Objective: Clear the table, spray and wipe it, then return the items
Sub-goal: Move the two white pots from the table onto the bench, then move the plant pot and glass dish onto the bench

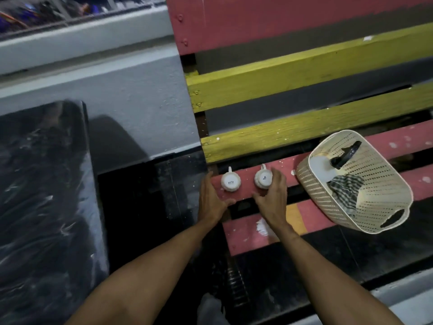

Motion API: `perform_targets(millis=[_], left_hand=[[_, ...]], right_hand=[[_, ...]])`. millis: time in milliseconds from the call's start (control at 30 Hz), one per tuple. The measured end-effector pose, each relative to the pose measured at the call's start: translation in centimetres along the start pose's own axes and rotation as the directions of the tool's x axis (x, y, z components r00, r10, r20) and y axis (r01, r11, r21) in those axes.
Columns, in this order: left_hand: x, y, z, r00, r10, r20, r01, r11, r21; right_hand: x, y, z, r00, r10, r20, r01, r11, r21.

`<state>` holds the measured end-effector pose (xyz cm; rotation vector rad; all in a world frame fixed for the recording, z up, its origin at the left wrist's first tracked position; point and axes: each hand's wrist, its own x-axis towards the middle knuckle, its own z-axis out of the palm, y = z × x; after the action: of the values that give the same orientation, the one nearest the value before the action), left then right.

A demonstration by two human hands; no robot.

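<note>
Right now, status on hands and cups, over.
Left hand open beside left cup. Right hand cupped at right cup, grip unclear. Both cups inverted on pink slat. Basket apart, right.
</note>
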<state>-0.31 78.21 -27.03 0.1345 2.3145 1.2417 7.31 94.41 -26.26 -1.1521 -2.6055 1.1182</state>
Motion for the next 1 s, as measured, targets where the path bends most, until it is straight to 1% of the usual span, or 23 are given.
perform_targets(millis=[100, 233, 300, 367, 467, 600, 700, 767, 867, 933, 1000], left_hand=[[-3.1, 2.3, -5.7, 0.997, 0.071, -0.031, -0.070, 0.997, 0.027], [-7.3, 5.3, -15.2, 0.991, 0.098, -0.090, -0.098, 0.995, 0.011], [-9.5, 5.8, -19.9, 0.985, 0.098, -0.145, -0.100, 0.995, -0.006], [-11.8, 5.6, -25.2, 0.973, 0.081, -0.216, -0.096, 0.994, -0.059], [-15.3, 3.3, -33.6, 0.950, 0.087, -0.299, -0.123, 0.987, -0.105], [-20.0, -2.1, -44.7, 0.889, 0.139, -0.436, -0.201, 0.975, -0.099], [-23.8, -7.7, -52.9, 0.848, 0.138, -0.511, -0.216, 0.971, -0.097], [-26.2, -11.1, -57.5, 0.832, 0.113, -0.543, -0.198, 0.975, -0.101], [-28.9, -15.9, -63.3, 0.803, 0.028, -0.595, -0.128, 0.984, -0.127], [-29.6, -18.5, -66.2, 0.787, -0.070, -0.613, -0.029, 0.988, -0.149], [-29.6, -20.9, -68.3, 0.795, -0.178, -0.579, 0.105, 0.982, -0.158]], right_hand=[[-3.4, -5.4, -1.3, 0.999, -0.017, -0.040, 0.015, 0.999, -0.041], [-8.4, -14.6, -1.6, 0.988, -0.113, -0.107, 0.117, 0.993, 0.025], [-11.1, -19.0, -0.8, 0.980, -0.171, -0.105, 0.178, 0.982, 0.063], [-14.1, -23.6, 0.4, 0.969, -0.235, -0.069, 0.241, 0.967, 0.088], [-19.5, -30.6, 3.6, 0.933, -0.355, -0.064, 0.359, 0.929, 0.084], [-27.9, -38.8, 9.4, 0.897, -0.442, -0.027, 0.440, 0.884, 0.160], [-34.9, -43.7, 14.7, 0.878, -0.479, 0.011, 0.467, 0.861, 0.201], [-39.1, -46.1, 17.8, 0.874, -0.480, 0.074, 0.453, 0.861, 0.231], [-44.1, -48.4, 21.9, 0.871, -0.452, 0.194, 0.416, 0.887, 0.200], [-46.4, -49.1, 24.0, 0.869, -0.412, 0.273, 0.384, 0.911, 0.153], [-48.2, -49.5, 25.6, 0.871, -0.360, 0.334, 0.350, 0.932, 0.092]])
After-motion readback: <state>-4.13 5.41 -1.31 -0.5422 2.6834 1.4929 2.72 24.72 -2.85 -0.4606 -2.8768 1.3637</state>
